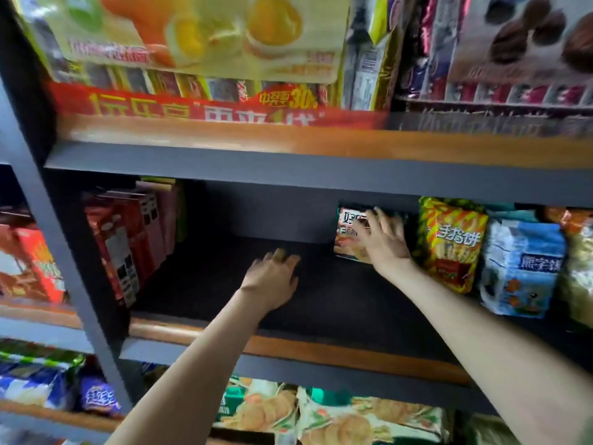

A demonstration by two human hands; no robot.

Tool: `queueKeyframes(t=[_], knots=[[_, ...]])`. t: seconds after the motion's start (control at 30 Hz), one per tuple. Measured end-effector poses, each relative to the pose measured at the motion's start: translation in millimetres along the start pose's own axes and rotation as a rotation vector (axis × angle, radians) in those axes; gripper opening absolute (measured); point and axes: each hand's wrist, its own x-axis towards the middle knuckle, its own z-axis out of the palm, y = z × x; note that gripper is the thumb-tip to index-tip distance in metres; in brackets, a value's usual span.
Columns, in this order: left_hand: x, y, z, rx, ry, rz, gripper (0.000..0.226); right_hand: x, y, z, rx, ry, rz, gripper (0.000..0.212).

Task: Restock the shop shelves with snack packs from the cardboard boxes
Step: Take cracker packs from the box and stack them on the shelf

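Head view faces the shelf point(321, 284) closely, slightly downward.

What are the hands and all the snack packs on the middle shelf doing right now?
Right hand: fingers spread flat against the green pack.
Green pack: upright at the shelf's back.
Left hand: holding nothing, low over the shelf.
Red packs: standing in a row.
Yellow pack: upright.
Blue pack: upright.

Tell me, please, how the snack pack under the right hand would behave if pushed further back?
The snack pack stands upright on a narrow base, so it may tip. It looks like a soft, probably light pouch, likely to crumple under the right hand. It should slide on the flat dark shelf.
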Motion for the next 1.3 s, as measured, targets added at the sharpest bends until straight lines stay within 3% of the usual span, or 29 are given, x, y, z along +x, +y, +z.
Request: queueKeyframes(t=[0.07, 0.2, 0.43, 0.6, 0.7, 0.83, 0.9, 0.97, 1.07, 1.2, 1.3], knots=[[12.9, -0.7, 6.7, 0.007, -0.044, 0.000, 0.052, 12.0, -2.7, 8.1, -0.014, 0.024, -0.040, 0.074], [29.4, -0.5, 15.9, -0.016, -0.050, 0.009, 0.056, 26.4, -6.1, 29.0, -0.046, 0.051, -0.112, 0.098], [30.5, -0.8, 16.2, -0.045, -0.079, 0.029, 0.055, 27.7, 12.0, 42.6, -0.079, 0.040, -0.121, 0.094], [12.4, 3.0, -3.2, -0.080, 0.000, -0.064, 0.052, 7.1, 1.6, 18.6, 0.011, 0.070, -0.159, 0.092], [-19.0, 22.4, -12.7, -0.176, 0.125, -0.132, 0.047, -36.8, -18.1, -11.3, 0.277, 0.130, -0.221, 0.079], [-106.7, 70.3, 7.4, -0.393, 0.531, -0.077, 0.034, -154.0, -32.4, -35.7, 0.549, 0.528, -0.353, 0.044], [-164.0, 104.2, 37.9, -0.510, 0.655, -0.084, 0.032, -226.8, -32.2, -26.5, 0.696, 0.592, -0.455, 0.033], [-216.7, 140.3, 81.5, -0.566, 0.620, -0.127, 0.028, -291.0, -33.2, 2.0, 0.820, 0.472, -0.566, 0.031], [-284.2, 186.4, 160.3, -0.605, 0.380, -0.262, 0.026, -366.1, -35.7, 79.3, 0.917, 0.092, -0.596, 0.034], [-372.1, 251.3, 289.5, -0.669, -0.075, -0.568, 0.034, -459.8, -33.5, 226.4, 0.873, -0.579, -0.331, 0.044], [-420.9, 289.7, 368.5, -0.665, -0.374, -0.748, 0.037, -523.3, -32.3, 313.6, 0.770, -0.966, -0.197, 0.054]])
